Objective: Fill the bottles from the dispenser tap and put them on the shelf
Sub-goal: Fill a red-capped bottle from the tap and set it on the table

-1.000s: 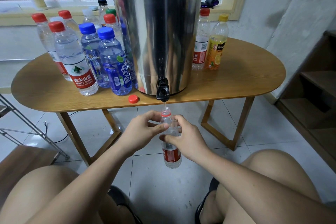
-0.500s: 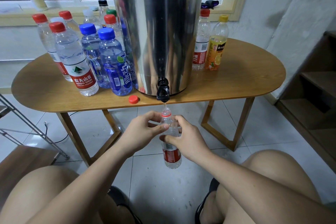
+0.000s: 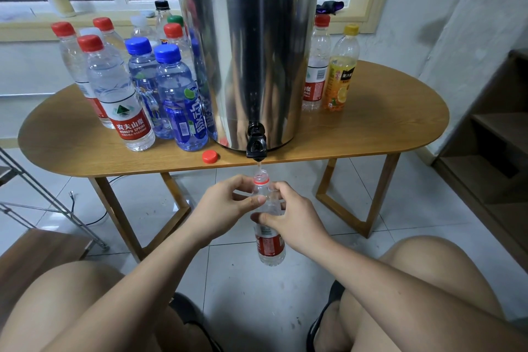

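Observation:
A tall steel dispenser (image 3: 251, 46) stands on the oval wooden table (image 3: 371, 128), its black tap (image 3: 256, 146) hanging over the front edge. A thin stream of water falls from the tap into an uncapped clear bottle with a red label (image 3: 270, 246), held upright just below. My left hand (image 3: 228, 206) pinches the bottle's neck from the left. My right hand (image 3: 294, 217) grips its upper body from the right. The loose red cap (image 3: 209, 156) lies on the table left of the tap.
Several capped bottles with red and blue caps (image 3: 137, 86) crowd the table left of the dispenser. A red-capped bottle (image 3: 317, 66) and a yellow juice bottle (image 3: 341, 71) stand to its right. A wooden shelf unit (image 3: 491, 157) is at the far right. My knees frame the tiled floor.

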### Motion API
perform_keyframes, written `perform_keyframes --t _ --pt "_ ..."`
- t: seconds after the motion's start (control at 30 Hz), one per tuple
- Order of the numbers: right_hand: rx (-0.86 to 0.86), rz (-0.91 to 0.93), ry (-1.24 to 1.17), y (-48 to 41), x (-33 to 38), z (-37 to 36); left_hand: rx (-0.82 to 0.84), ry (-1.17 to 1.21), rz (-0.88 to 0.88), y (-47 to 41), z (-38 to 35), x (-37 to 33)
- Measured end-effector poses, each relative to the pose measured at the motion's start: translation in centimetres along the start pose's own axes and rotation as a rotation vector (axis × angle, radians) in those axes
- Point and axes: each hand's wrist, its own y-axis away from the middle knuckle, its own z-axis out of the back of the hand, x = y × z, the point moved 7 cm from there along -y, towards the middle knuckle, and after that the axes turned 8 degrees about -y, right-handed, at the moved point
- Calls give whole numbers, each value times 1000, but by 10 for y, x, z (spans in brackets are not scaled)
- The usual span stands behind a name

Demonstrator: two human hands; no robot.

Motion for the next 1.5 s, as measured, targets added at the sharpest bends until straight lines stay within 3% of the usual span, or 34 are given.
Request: perform_keyframes --t 1.5 --pt "-2 14 -13 -4 -5 -2 -7 -6 -12 -1 1 3"
